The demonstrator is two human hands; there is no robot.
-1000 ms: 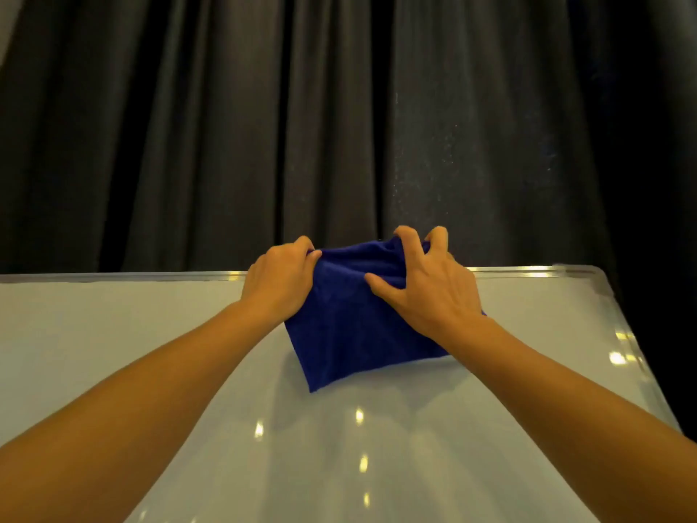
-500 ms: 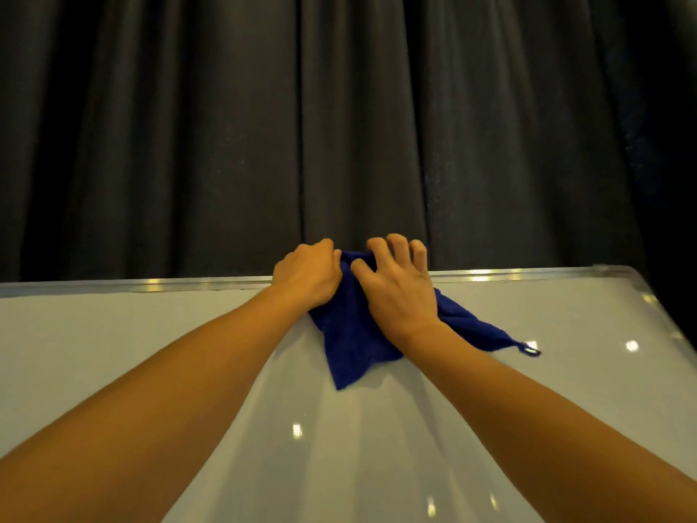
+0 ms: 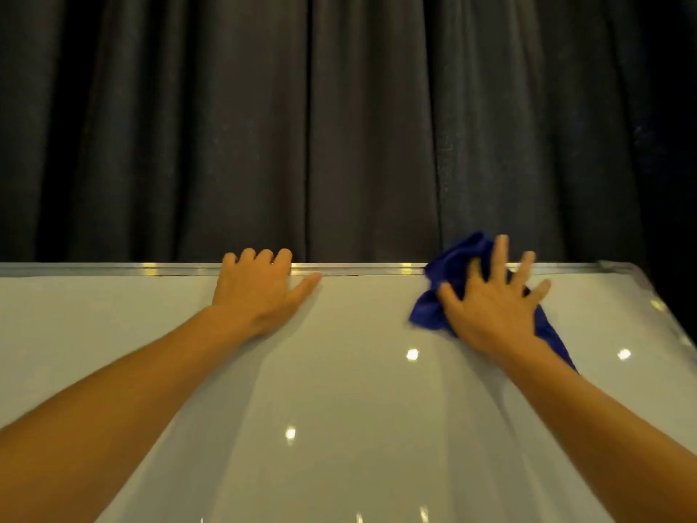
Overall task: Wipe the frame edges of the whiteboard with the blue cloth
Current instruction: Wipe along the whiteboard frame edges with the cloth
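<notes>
The whiteboard (image 3: 350, 390) fills the lower half of the head view, its silver top frame edge (image 3: 369, 269) running left to right. My right hand (image 3: 490, 315) presses the crumpled blue cloth (image 3: 456, 258) flat against that top edge, fingers spread, a short way left of the board's upper right corner (image 3: 618, 266). Part of the cloth trails under my wrist and forearm. My left hand (image 3: 260, 292) rests at the middle of the top edge, fingers curled over the frame and thumb lying on the board.
A dark pleated curtain (image 3: 339, 126) hangs right behind the board. The right frame edge (image 3: 671, 322) slants down at the far right. Ceiling lights reflect as bright spots on the glossy board surface.
My right hand has slid the cloth right along the top edge, away from my left hand. My left hand let go of the cloth and now hooks over the frame.
</notes>
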